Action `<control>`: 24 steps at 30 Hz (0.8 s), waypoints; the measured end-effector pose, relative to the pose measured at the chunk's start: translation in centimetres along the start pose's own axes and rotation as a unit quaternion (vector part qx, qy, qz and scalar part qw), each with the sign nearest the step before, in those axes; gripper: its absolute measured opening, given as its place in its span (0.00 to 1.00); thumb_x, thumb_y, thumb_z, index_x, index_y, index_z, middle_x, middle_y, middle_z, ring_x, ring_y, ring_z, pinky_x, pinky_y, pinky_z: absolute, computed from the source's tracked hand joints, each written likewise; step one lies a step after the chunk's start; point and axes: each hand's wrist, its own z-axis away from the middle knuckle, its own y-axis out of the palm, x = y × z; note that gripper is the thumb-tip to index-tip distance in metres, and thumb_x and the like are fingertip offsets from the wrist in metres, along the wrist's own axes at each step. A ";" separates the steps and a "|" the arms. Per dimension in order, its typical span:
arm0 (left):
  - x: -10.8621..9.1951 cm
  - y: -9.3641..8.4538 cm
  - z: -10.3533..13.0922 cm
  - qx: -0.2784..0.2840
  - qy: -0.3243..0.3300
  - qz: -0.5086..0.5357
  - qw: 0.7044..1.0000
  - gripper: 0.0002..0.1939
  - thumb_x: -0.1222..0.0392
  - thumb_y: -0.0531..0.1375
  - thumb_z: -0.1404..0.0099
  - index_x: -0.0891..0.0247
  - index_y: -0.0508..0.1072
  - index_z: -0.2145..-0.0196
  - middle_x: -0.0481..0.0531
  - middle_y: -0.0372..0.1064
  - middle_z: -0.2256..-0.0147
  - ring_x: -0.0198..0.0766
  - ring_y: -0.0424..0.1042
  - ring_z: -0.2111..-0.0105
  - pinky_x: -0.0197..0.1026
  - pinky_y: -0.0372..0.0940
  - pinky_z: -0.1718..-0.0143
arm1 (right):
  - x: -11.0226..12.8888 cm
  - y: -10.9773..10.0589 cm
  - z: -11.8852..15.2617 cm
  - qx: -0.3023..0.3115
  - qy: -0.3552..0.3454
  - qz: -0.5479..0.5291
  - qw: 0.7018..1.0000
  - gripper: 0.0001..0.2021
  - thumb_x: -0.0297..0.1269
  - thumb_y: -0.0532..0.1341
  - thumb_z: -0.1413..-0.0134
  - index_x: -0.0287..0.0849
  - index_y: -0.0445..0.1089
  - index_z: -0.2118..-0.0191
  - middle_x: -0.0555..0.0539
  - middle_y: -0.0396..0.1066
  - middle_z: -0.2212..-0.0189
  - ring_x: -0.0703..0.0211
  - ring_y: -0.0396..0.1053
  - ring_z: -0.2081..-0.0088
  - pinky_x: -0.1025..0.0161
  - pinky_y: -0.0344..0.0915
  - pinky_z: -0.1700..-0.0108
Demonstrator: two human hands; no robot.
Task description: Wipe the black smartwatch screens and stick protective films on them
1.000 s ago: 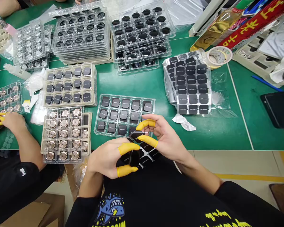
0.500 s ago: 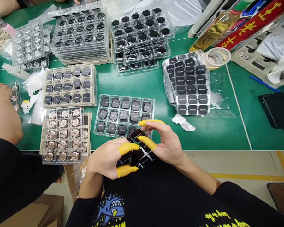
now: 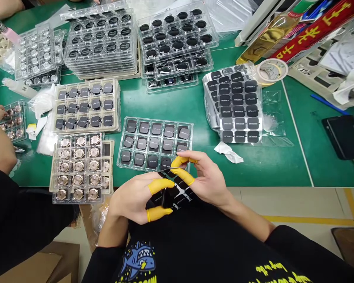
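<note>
Yellow finger covers are on the thumbs and forefingers of both hands. My left hand (image 3: 135, 196) is closed around the left side of a sheet of black square stickers (image 3: 183, 192), held in front of my chest. At the sheet's upper edge, my right hand (image 3: 208, 177) pinches one black sticker, seen nearly edge-on, between thumb and forefinger. What lies under the left fingers is partly hidden. Just beyond the hands sits a clear tray of dark square pieces (image 3: 153, 144); my right fingers cover its lower right corner.
Stacked trays of square pieces (image 3: 84, 104) and of watches (image 3: 78, 167) stand left. Behind are stacks of round-part trays (image 3: 100, 47). Sticker sheets (image 3: 238, 106), a tape roll (image 3: 271, 71) and a phone (image 3: 346, 135) lie right. Another person's arm (image 3: 0, 145) is at far left.
My right fingertips have drawn together and tilted the black sticker from face-up to nearly edge-on. My left hand has barely moved. The other person's arm at left has shifted down and left.
</note>
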 end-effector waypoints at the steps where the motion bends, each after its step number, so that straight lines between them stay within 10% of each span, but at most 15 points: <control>1: 0.0 0.0 0.0 -0.001 0.000 0.000 1.000 0.25 0.52 0.68 0.25 0.62 0.70 0.36 0.56 0.78 0.61 0.43 0.77 0.65 0.43 0.75 0.63 | -0.1 0.0 -0.1 0.000 -0.020 0.015 1.000 0.22 0.27 0.68 0.29 0.55 0.73 0.35 0.49 0.83 0.59 0.55 0.79 0.62 0.56 0.79 0.59; 15: -0.1 -0.1 -0.1 0.000 0.001 -0.007 1.000 0.23 0.51 0.67 0.25 0.64 0.71 0.39 0.56 0.79 0.62 0.43 0.77 0.66 0.43 0.76 0.64 | -0.8 -0.4 -0.8 0.023 -0.143 0.125 0.982 0.14 0.25 0.66 0.29 0.53 0.79 0.48 0.46 0.83 0.60 0.52 0.79 0.61 0.52 0.79 0.61; 24: 1.7 -0.7 0.5 -0.063 0.017 0.123 0.990 0.28 0.50 0.74 0.30 0.62 0.75 0.38 0.57 0.81 0.59 0.42 0.79 0.64 0.42 0.76 0.62 | -1.8 -0.6 -0.5 0.031 -0.142 0.099 0.984 0.13 0.27 0.71 0.32 0.58 0.84 0.52 0.45 0.84 0.46 0.41 0.78 0.39 0.38 0.81 0.43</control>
